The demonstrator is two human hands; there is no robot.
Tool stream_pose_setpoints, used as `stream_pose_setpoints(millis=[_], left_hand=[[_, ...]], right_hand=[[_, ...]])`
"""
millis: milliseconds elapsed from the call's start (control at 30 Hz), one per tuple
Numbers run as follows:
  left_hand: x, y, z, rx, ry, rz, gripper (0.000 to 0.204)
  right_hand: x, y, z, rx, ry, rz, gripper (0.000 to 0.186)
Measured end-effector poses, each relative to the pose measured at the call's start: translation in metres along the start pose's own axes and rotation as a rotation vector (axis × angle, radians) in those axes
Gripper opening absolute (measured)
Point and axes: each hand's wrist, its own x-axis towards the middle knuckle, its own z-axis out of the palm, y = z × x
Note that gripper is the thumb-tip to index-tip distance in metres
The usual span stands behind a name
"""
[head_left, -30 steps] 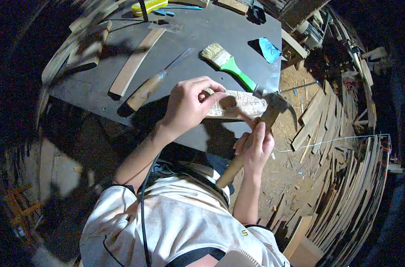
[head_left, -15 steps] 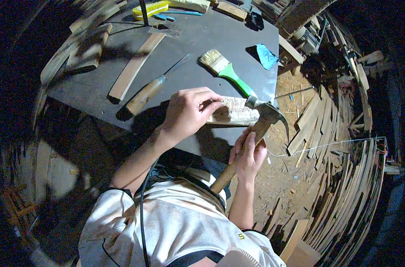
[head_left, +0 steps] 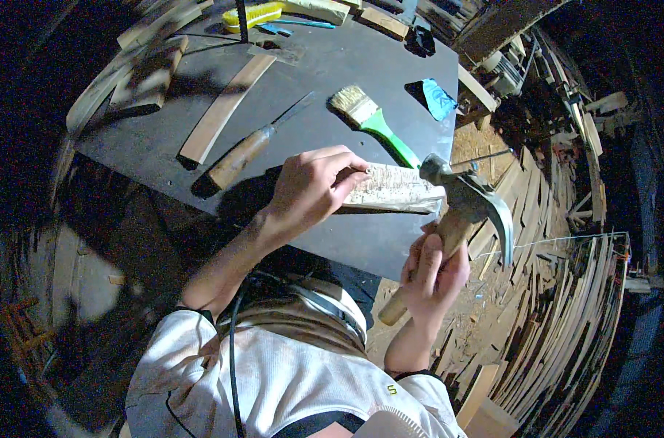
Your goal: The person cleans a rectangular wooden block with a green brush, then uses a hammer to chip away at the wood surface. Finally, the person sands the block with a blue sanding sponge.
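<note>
My right hand (head_left: 435,276) is wrapped round the wooden handle of a claw hammer (head_left: 467,197). The hammer's head is raised beside the right end of a pale, rough-faced wood block (head_left: 398,187), which lies near the table's front edge. At the block's left part, the thumb and forefinger of my left hand (head_left: 314,184) are pinched together over its top face. What they pinch is too small to make out. A paintbrush (head_left: 376,125) with a green handle lies just behind the block. Left of my left hand rests a wooden-handled chisel-like tool (head_left: 252,150).
On the grey table (head_left: 295,95) lie a thin wood strip (head_left: 226,113), a blue piece of sheet (head_left: 435,99) and a yellow brush (head_left: 253,16). Stacked wood strips (head_left: 558,328) cover the floor at right. A dark cable (head_left: 233,343) runs over my shirt.
My right hand has lifted the hammer up and to the right, away from the block. My left hand stays pinched at the block, nearly unmoved.
</note>
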Motion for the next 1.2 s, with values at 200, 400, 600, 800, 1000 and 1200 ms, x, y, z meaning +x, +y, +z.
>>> stream_pose_setpoints(millis=[200, 400, 600, 800, 1000, 1200], left_hand=[[0.002, -0.008, 0.001, -0.067, 0.018, 0.111, 0.018], [0.001, -0.008, 0.0, -0.067, -0.016, 0.063, 0.05], [-0.003, -0.008, 0.003, -0.069, -0.005, 0.068, 0.058], [0.001, -0.007, -0.002, -0.019, -0.014, 0.068, 0.031], [0.002, -0.004, -0.002, -0.046, 0.044, 0.117, 0.012], [0.003, 0.002, -0.002, -0.047, -0.025, -0.036, 0.011]], right_hand=[[0.017, 0.003, -0.002, -0.46, -0.31, -0.085, 0.014], [0.016, -0.001, -0.003, -0.357, -0.284, -0.164, 0.015], [0.018, -0.007, -0.008, -0.435, -0.335, -0.104, 0.016], [0.03, -0.005, -0.003, -0.417, -0.427, -0.02, 0.016], [0.025, 0.017, 0.007, 0.035, -0.234, 0.127, 0.027], [0.032, 0.03, 0.009, -0.036, -0.151, 0.134, 0.036]])
